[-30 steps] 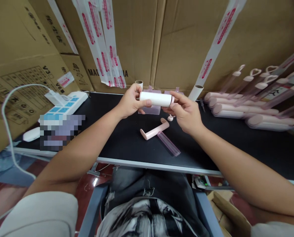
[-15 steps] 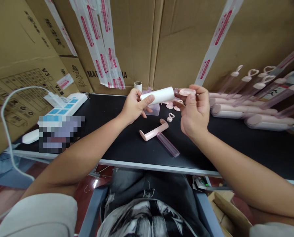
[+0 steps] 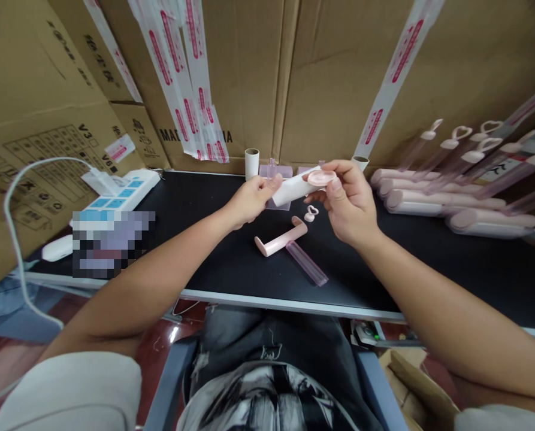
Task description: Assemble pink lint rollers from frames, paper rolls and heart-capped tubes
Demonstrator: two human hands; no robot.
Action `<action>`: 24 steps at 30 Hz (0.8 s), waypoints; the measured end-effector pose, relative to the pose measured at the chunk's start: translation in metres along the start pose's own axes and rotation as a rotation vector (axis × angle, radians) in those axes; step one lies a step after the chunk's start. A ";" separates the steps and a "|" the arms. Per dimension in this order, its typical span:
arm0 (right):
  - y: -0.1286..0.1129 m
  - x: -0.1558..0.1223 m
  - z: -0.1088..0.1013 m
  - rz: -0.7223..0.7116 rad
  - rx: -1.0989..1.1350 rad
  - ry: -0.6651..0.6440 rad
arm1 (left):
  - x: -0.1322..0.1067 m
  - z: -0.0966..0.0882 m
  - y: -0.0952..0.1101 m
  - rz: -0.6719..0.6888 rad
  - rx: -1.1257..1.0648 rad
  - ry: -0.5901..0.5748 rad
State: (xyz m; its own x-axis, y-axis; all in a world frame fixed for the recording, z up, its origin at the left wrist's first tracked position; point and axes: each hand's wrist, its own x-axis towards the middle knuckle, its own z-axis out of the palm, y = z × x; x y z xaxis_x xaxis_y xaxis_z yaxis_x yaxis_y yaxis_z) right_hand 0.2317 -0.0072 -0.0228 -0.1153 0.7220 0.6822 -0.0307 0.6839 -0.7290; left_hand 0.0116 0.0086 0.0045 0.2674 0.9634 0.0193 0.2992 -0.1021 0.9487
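Observation:
My left hand grips a white cylindrical roll by its left end and tilts it above the table. Between the thumb and fingers of my right hand is a pale pink oval cap, which overlaps the roll's right end in view; whether the two touch I cannot tell. Below my hands lie a pink bracket-shaped frame, a translucent pink handle tube and a small pink piece with a heart-shaped loop.
Several pink rollers with clear handles are piled at the right. White rolls stand at the back, one on the left and one behind my right hand. A power strip lies at left. Cardboard walls the back of the black table.
The oval cap has moved left and slightly down, to the roll's right end. My left hand has shifted a little right and down with the roll, uncovering the standing roll behind.

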 end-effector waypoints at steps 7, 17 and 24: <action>-0.006 0.000 0.001 0.038 -0.100 0.061 | 0.006 -0.017 0.008 0.080 -0.238 0.036; -0.011 -0.009 0.012 0.203 -0.053 -0.121 | -0.004 -0.021 -0.003 0.785 0.197 0.061; -0.004 -0.010 0.017 0.220 -0.053 -0.178 | -0.003 -0.014 -0.011 0.998 0.443 0.120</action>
State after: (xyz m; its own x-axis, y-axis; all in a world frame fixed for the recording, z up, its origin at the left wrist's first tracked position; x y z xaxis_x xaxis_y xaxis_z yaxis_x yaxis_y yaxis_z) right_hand 0.2163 -0.0192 -0.0280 -0.2865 0.8268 0.4840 0.0654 0.5209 -0.8511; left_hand -0.0049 0.0106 -0.0015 0.4888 0.4129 0.7685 0.3067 -0.9060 0.2918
